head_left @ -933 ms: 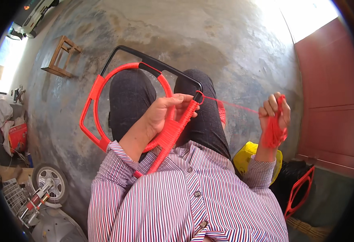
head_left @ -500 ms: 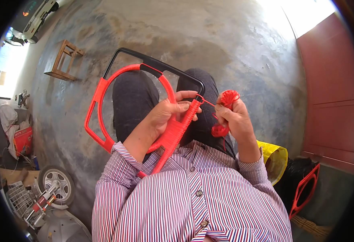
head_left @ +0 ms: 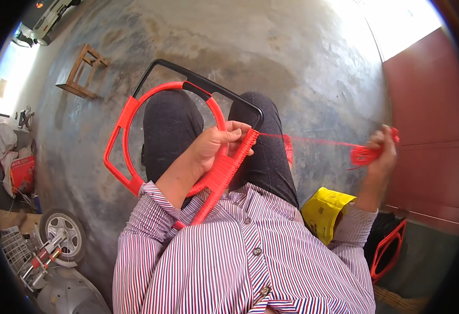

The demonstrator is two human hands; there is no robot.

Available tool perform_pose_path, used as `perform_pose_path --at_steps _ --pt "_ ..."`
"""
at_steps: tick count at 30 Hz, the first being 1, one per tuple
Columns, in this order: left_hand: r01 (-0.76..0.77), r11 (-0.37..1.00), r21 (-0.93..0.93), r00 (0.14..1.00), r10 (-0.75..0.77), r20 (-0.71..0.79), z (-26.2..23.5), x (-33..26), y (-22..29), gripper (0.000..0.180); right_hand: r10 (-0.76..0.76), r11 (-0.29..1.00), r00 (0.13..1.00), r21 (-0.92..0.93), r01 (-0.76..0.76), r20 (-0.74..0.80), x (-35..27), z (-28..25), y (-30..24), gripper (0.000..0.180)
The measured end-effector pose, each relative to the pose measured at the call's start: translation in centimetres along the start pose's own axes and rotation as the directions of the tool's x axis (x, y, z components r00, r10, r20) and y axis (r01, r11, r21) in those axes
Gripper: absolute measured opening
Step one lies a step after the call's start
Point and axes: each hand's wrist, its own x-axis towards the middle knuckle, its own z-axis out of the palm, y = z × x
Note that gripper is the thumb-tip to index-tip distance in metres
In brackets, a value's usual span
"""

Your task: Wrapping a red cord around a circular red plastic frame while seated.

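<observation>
A black frame (head_left: 203,81) with a ring (head_left: 128,123) inside it rests across my lap, much of it wrapped in red cord. My left hand (head_left: 214,146) grips the red-wrapped side bar, its fingers curled round it near the upper right corner. From that corner a red cord (head_left: 313,139) runs taut to the right. Far out on that side, my right hand (head_left: 382,154) is closed on a bundle of the red cord (head_left: 364,155). It is slightly blurred. Bare black shows along the frame's far edge and on a short stretch of the ring.
A wooden stool (head_left: 80,73) stands at the far left. Nearer on the left are a wheel (head_left: 62,235) and a red box (head_left: 22,174). By my right arm is a yellow bag (head_left: 321,212), with another red frame (head_left: 380,256) beyond. A red door (head_left: 423,125) stands at right.
My right hand has swung away to the right with the cord bundle, drawing the cord out long and straight. My left hand still grips the frame, almost unmoved.
</observation>
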Motion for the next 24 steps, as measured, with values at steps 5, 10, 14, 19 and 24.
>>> perform_pose_path --at_steps 5,10,14,19,24 --pt "-0.001 1.0 -0.008 0.999 0.001 -0.054 -0.2 0.4 -0.4 0.026 -0.253 0.946 0.96 0.175 0.272 -0.124 1.2 -11.9 -4.8 0.026" --pt "0.005 0.999 -0.038 1.0 -0.005 -0.01 -0.4 0.2 -0.4 0.026 0.097 0.983 0.994 -0.153 -0.105 -0.055 -5.1 3.3 6.5 0.034" --pt "0.008 0.999 -0.049 1.0 -0.007 0.022 0.7 -0.7 -0.1 0.028 0.456 0.568 0.623 -0.747 0.345 0.635 -8.1 10.5 12.3 0.041" --pt "0.005 0.999 -0.041 1.0 -0.004 0.025 1.0 -1.1 0.1 0.028 0.457 0.371 0.774 -0.885 0.282 0.439 -6.4 15.3 14.3 0.063" --pt "0.011 0.994 -0.113 1.0 -0.008 0.03 1.1 -0.8 -0.2 0.024 0.324 0.856 0.801 -0.516 -0.023 0.503 -4.7 17.2 16.3 0.059"
